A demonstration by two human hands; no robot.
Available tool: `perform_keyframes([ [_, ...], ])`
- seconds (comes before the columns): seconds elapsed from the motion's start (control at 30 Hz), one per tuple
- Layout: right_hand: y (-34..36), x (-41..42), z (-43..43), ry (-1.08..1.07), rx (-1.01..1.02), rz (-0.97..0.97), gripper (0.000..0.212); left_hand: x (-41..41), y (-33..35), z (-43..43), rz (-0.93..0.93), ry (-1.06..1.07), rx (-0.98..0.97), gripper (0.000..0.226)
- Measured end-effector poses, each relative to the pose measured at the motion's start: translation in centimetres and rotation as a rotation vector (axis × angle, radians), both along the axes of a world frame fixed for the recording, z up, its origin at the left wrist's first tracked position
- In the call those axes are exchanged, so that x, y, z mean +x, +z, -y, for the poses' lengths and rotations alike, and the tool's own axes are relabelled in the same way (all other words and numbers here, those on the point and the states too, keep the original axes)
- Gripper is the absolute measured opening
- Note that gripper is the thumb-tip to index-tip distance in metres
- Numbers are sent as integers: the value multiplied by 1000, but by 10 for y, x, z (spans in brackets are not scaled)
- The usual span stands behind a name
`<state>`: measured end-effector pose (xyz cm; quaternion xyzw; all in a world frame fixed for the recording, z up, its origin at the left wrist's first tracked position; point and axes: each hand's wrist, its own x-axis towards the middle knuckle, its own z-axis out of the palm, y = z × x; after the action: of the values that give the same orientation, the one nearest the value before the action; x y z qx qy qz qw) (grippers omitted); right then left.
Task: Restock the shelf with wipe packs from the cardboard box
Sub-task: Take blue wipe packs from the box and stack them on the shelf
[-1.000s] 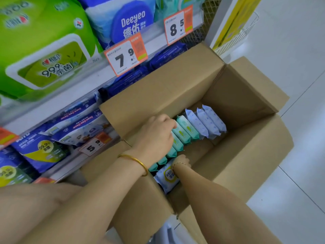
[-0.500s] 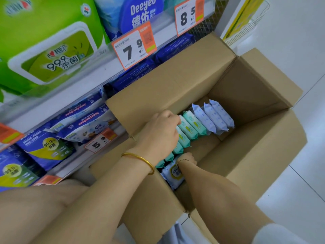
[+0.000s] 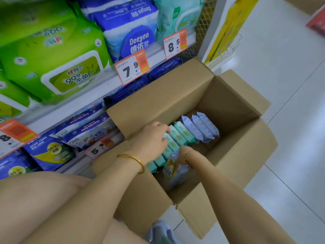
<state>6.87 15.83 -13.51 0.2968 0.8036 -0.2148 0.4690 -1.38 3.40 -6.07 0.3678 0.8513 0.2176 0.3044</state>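
Note:
An open cardboard box (image 3: pixel 233 166) stands on the floor against the shelf (image 3: pixel 91 95). Inside it runs a row of small teal wipe packs (image 3: pixel 179 136) on edge, then three pale blue packs (image 3: pixel 202 127) at the far end. My left hand (image 3: pixel 151 140) reaches into the box and its fingers curl over the teal packs near the row's middle. My right hand (image 3: pixel 183 155) is deep in the box, mostly hidden behind a blue-and-yellow wipe pack (image 3: pixel 174 171) that it grips at the near end.
Large green (image 3: pixel 52 60) and blue Deeyeo (image 3: pixel 130 29) wipe bags fill the upper shelf above orange price tags (image 3: pixel 131 67). Dark blue packs (image 3: pixel 47 152) lie on the lower shelf. White tiled floor (image 3: pixel 290 103) lies right of the box; a wire basket (image 3: pixel 226 50) hangs beyond.
The blue-and-yellow pack has tilted up in my right hand's grip. My left hand has stayed on the teal packs. The camera has shifted a little, bringing more of the shelf into view.

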Motion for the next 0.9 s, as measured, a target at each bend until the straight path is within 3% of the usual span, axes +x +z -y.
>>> perform_keyframes([
  [0.07, 28, -1, -13, 35, 25, -152, 34, 1, 9, 6, 47, 18, 10, 40],
  [0.17, 91, -4, -29, 85, 18, -387, 40, 3, 35, 9, 222, 39, 71, 68],
  [0.23, 136, -7, -33, 113, -53, -563, 26, 2, 57, 6, 345, 72, 141, 80],
  [0.27, 158, -10, -31, 116, -98, -640, 16, 0, 68, 5, 371, 91, 187, 78],
  [0.37, 209, -19, -26, 24, -202, -859, 18, -13, 106, 8, 343, 142, 379, 45],
  [0.47, 241, -25, -16, -282, -441, -1105, 7, -22, 148, 22, 398, 266, 596, 24],
  [0.57, 257, -28, -1, -579, -721, -1145, 15, -29, 181, 40, 482, 429, 716, 21],
  [0.67, 263, -31, 13, -585, -910, -1100, 20, -37, 208, 58, 452, 573, 802, 4],
  [0.77, 278, -40, 25, -518, -928, -1086, 28, -46, 232, 74, 381, 645, 874, 9],
  [0.9, 320, -66, 34, -499, -753, -1308, 26, -59, 266, 88, 330, 655, 935, 18],
])
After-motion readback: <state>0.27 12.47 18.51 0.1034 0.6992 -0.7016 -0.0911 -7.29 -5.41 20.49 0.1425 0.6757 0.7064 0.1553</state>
